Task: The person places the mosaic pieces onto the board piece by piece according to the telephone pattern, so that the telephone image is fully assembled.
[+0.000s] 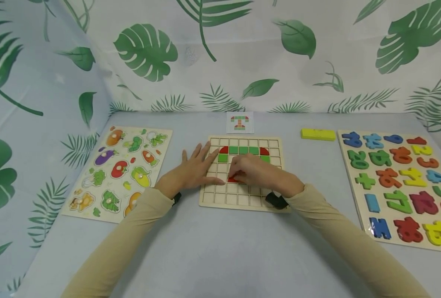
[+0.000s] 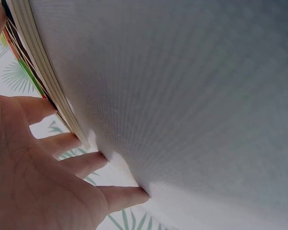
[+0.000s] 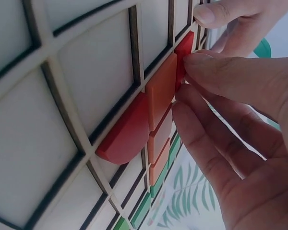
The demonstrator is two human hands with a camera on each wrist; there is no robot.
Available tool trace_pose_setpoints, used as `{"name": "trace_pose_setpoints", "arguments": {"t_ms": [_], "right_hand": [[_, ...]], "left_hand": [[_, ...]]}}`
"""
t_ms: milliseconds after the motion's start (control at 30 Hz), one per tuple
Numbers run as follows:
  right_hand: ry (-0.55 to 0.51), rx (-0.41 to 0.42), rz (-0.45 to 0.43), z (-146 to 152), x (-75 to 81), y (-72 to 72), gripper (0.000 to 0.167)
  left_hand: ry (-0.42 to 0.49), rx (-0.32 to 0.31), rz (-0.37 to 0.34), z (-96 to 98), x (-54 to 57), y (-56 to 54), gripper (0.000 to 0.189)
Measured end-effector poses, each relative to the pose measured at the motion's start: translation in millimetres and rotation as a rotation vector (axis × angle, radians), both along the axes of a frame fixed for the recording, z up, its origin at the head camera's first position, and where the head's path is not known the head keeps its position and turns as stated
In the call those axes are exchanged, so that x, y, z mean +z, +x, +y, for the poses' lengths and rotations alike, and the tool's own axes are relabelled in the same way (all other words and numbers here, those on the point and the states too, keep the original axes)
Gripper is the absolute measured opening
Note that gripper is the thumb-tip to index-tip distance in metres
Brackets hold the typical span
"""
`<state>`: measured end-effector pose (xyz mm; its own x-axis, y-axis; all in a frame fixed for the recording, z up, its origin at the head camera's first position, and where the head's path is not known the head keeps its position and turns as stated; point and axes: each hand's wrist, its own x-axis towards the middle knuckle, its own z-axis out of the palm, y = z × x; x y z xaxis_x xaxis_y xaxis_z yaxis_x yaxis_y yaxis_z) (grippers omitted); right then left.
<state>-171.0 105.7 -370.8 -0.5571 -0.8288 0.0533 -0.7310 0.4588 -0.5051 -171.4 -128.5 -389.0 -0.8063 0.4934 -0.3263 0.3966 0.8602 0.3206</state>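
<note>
A wooden grid board [image 1: 213,198] lies in the middle of the table. My left hand [image 1: 192,169] rests with spread fingers at its left edge, thumb and index finger over the board. My right hand [image 1: 255,171] pinches a red tile [image 3: 184,52] at a cell in the lower part of the grid. In the right wrist view, orange tiles [image 3: 161,88] and a rounded red tile [image 3: 127,134] sit in cells beside it. Farther up are a row of green tiles [image 1: 244,150] with red rounded tiles [image 1: 224,150] at its ends. My right hand hides part of the pattern in the head view.
A small pattern card [image 1: 240,130] lies behind the board. To the left is a vegetable puzzle board [image 1: 106,182]; to the right, a number puzzle board [image 1: 362,186]. A yellow block [image 1: 318,134] lies at the back right. A leaf-patterned cloth [image 1: 227,62] hangs behind.
</note>
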Motion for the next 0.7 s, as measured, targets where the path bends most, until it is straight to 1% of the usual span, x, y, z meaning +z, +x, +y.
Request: {"name": "trace_pose_setpoints", "arguments": {"t_ms": [200,333,433,533,633,700], "right_hand": [[0.048,-0.045,0.007,2,1.3,10.2,0.013],[0.012,-0.060,-0.049,8,2.4,15.9,0.018],[-0.045,-0.072,-0.106,19,4.7,17.1,0.023],[-0.086,-0.090,-0.134,36,10.6,17.3,0.025],[-0.083,-0.113,-0.145,55,19.0,17.9,0.024],[-0.053,-0.133,-0.152,68,25.0,19.4,0.023]], "left_hand": [[-0.005,-0.005,0.003,-0.3,-1.1,1.0,0.102],[-0.008,0.000,0.001,-0.3,-1.1,1.8,0.103],[-0.009,0.001,0.003,-0.7,-1.8,1.9,0.103],[-0.004,0.001,0.006,-1.0,-2.7,1.5,0.103],[0.002,-0.002,0.011,-1.1,-3.3,1.2,0.103],[0.005,-0.006,0.014,-1.0,-3.2,0.8,0.103]]}}
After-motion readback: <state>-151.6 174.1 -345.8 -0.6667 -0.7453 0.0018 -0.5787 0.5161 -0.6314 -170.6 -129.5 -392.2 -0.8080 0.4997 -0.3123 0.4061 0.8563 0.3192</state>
